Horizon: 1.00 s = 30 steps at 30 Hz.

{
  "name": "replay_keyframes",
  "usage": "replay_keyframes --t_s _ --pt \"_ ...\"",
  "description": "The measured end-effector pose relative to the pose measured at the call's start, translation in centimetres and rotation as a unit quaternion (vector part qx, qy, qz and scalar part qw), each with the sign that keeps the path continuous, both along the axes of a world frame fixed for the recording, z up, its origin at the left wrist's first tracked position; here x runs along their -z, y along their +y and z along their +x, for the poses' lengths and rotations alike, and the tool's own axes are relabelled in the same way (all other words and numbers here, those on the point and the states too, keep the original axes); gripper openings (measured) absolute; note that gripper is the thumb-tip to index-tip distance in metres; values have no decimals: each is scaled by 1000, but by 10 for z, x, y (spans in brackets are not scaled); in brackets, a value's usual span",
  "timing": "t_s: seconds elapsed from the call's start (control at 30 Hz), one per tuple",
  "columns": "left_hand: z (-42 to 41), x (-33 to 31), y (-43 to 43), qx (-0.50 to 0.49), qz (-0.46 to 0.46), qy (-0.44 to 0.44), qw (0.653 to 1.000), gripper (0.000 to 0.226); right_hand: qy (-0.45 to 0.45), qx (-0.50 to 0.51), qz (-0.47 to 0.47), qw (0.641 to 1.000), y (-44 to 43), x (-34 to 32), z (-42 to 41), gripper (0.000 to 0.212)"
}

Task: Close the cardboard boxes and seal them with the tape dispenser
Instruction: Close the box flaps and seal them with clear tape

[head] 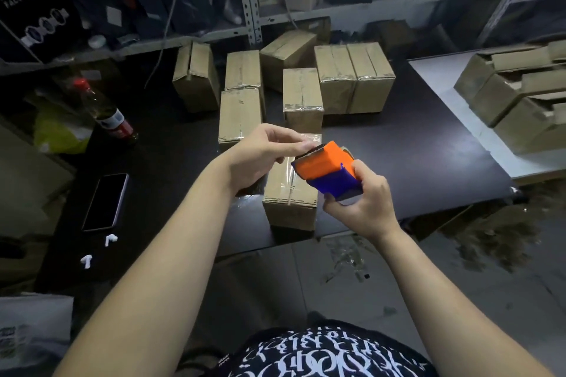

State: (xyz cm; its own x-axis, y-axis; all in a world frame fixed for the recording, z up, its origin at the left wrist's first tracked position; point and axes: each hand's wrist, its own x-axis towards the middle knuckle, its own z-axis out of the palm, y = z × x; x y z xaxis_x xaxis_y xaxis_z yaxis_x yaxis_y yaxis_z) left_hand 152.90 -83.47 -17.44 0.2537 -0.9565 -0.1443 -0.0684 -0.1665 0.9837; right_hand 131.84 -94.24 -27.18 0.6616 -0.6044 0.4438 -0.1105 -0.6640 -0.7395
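My right hand (360,202) grips the blue handle of an orange and blue tape dispenser (326,167), held above a closed cardboard box (289,202) near the front edge of the dark table (413,156). My left hand (263,151) reaches to the dispenser's toothed blade, thumb and fingertips pinching at the tape end there. The box below has clear tape along its top seam. Several other closed, taped boxes (301,95) stand behind it.
A phone (105,202) and two white earbuds (98,249) lie at the table's left. A bottle with a red cap (104,110) and a yellow bag stand beyond. Open boxes (517,95) are stacked on a white surface at the right. Shelving rises behind.
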Motion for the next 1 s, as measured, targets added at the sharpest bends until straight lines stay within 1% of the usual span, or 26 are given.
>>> replay_keyframes --t_s 0.07,0.13,0.2,0.27,0.37,0.47,0.57,0.63,0.67,0.73,0.8,0.93,1.0 --pt "-4 -2 2 -4 7 -31 1000 16 3 -6 -3 1000 3 -1 -4 55" --pt "-9 -4 4 -26 6 -53 998 15 8 -7 -8 1000 6 -2 -5 55" --pt "-13 -4 5 -57 -15 -71 996 12 12 -3 -4 1000 8 -2 -6 50" --pt "-15 -1 5 -88 -39 -107 990 9 5 5 -2 1000 12 -3 -6 43" --pt "-19 1 7 -113 -68 -138 982 6 -20 52 -37 998 19 0 -3 45" --pt "-14 -8 11 -175 -103 -149 968 6 9 103 -47 994 16 13 -11 45" --pt "4 -30 18 -247 -135 -157 946 7 53 133 -1 990 12 36 -35 50" --pt "10 -40 22 -243 -134 -192 941 9 58 143 38 987 9 45 -47 55" --pt "9 -43 23 -235 -129 -209 940 10 64 144 42 987 7 46 -48 58" --pt "7 -45 24 -236 -130 -216 938 10 84 148 43 985 6 43 -44 62" --pt "6 -48 23 -232 -135 -227 936 10 100 161 55 980 7 39 -38 61" --pt "3 -53 25 -173 -153 -292 928 9 139 182 99 968 8 36 -32 51" --pt "-1 -54 25 -125 -170 -320 924 9 158 201 132 958 7 35 -28 55"
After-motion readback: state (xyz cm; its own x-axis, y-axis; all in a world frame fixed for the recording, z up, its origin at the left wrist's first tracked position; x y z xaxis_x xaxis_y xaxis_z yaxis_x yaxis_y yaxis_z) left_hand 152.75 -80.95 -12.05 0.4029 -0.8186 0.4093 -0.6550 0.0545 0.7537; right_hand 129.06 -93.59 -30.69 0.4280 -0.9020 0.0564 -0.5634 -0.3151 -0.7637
